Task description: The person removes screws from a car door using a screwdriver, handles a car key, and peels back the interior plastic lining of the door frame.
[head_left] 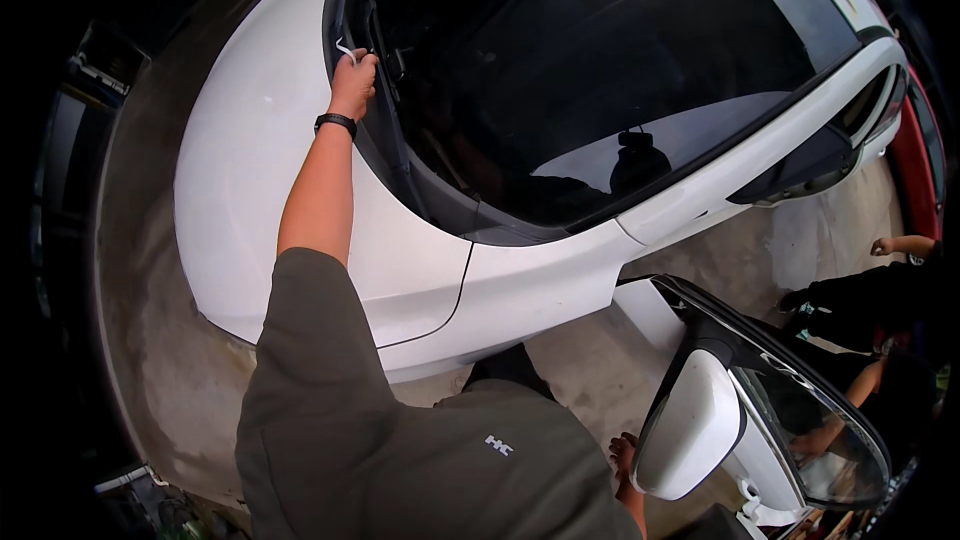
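My left hand (352, 86) reaches out over the base of a white car's windshield (560, 50), its fingers closed around a thin, curved whitish piece (346, 50). What kind of piece it is does not show clearly. Under the hand runs the black cowl trim (395, 155), between the glass and the white hood (250, 130). A wiper arm (374, 10) lies close to the fingertips. Low beside my body, my right hand (622, 452) is close to the white side mirror (690, 425); the mirror partly hides it, and whether it holds anything is unclear.
To my right stands an opened car door (770, 410) with its window glass. Beyond it, another person's arm (905, 246) shows, and a further arm (850, 400) is seen by the door glass. A red vehicle (920, 140) stands at the far right. The floor (150, 320) is concrete.
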Motion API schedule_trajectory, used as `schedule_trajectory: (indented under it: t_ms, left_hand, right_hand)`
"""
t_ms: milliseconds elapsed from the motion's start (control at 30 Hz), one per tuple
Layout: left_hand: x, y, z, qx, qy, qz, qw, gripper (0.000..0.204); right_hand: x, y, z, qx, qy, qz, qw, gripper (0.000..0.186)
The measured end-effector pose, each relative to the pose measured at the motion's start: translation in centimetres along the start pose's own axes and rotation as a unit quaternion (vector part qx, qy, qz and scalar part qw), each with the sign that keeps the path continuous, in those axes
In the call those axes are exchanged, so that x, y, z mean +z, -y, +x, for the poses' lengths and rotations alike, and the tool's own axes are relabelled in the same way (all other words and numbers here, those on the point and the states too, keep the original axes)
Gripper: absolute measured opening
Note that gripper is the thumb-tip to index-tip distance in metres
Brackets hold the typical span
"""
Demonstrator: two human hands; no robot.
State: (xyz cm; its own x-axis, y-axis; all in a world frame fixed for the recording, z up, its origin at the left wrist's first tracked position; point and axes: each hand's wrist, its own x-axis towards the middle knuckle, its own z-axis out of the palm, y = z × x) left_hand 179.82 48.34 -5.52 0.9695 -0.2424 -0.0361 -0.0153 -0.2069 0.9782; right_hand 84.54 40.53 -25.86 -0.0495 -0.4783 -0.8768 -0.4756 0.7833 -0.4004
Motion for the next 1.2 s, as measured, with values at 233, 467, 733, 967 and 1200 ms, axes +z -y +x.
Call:
schedule_trajectory:
  t_ms: [233, 467, 733, 967, 1200]
  left_hand:
    - [-0.1, -2.7, -0.1, 0.159, 0.102, 0.509, 0.840, 0.083]
    - [0.7, -4.1, 0.3, 0.149, 0.116, 0.575, 0.796, 0.071]
    - [-1.2, -2.7, -2.5, -0.078, 0.406, -0.323, 0.852, 0.067]
    - [-1.7, -3.1, -5.0, -0.043, 0.475, -0.417, 0.774, 0.085]
    - [-2.3, -3.6, -5.5, -0.024, 0.460, -0.377, 0.803, 0.087]
  right_hand:
    - [1.5, 3.3, -1.7, -0.074, -0.019, -0.077, 0.994, 0.047]
    - [2.3, 2.5, -1.7, -0.039, -0.007, -0.067, 0.997, 0.048]
    - [2.6, 2.1, -2.0, -0.047, -0.012, -0.072, 0.996, 0.045]
    - [2.8, 3.1, -1.8, -0.047, -0.017, -0.073, 0.996, 0.045]
    - [3.4, 4.1, -1.5, -0.052, -0.020, -0.052, 0.997, 0.049]
